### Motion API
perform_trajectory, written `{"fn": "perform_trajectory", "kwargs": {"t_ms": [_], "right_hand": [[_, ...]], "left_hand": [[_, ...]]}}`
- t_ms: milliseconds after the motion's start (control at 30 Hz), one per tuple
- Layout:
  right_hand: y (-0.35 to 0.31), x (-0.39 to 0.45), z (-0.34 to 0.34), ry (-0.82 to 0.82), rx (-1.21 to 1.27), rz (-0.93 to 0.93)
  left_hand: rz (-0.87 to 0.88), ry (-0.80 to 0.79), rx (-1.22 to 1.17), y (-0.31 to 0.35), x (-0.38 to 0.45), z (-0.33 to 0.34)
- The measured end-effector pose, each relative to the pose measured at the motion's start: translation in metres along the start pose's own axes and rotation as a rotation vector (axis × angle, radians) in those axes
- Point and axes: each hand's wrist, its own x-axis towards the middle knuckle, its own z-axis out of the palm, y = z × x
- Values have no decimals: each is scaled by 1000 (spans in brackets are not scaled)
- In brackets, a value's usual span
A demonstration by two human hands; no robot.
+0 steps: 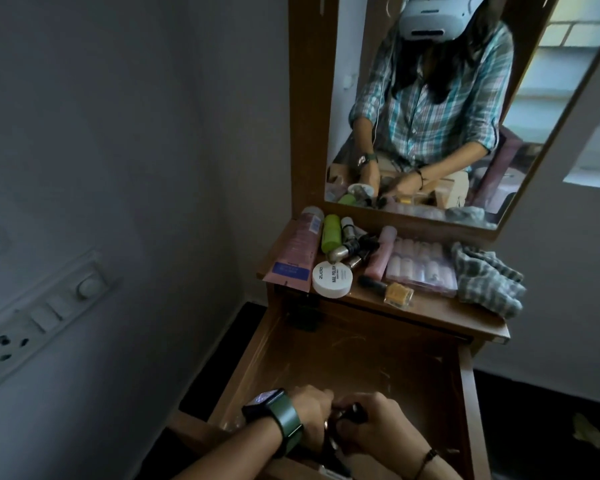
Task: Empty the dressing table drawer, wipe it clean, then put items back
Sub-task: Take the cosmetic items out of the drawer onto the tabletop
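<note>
Drawer: the drawer (343, 362) is pulled out toward you below the tabletop (440, 315); its scratched wooden floor shows bare over most of its length, so emptying looks nearly done.
Last items: small dark items (355, 412) sit at the drawer's near end, between your hands; what they are I cannot tell.
Left hand: your left hand (310, 415), watch on the wrist, has its fingers curled down onto those items. Grip closed on them.
Right hand: your right hand (374, 427) curls in from the right, touching the same cluster, probably to gather it in one lift.
Removed items: the tube (297, 249), green bottle (330, 233), white jar (332, 278) and clear box (421, 268) lie on the tabletop, out of the drawer.
Cloth: the checked cloth (487, 280) waits at the tabletop's right end, untouched, within reach for wiping.
</note>
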Motion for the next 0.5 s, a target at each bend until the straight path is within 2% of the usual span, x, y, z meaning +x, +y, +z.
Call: {"fn": "perform_trajectory", "kwargs": {"t_ms": [133, 233, 333, 400, 500], "right_hand": [[-11, -9, -19, -2, 29, 17], [-37, -21, -54, 87, -30, -118], [-78, -22, -104, 259, -34, -320], [-103, -3, -134, 458, -181, -416], [-131, 47, -166, 656, -422, -430]], "left_hand": [[17, -13, -53, -5, 3, 2], [28, 5, -68, -6, 4, 3], [16, -42, 12, -1, 5, 0], [7, -62, -1, 3, 3, -4], [74, -86, -208, 0, -4, -16]]}}
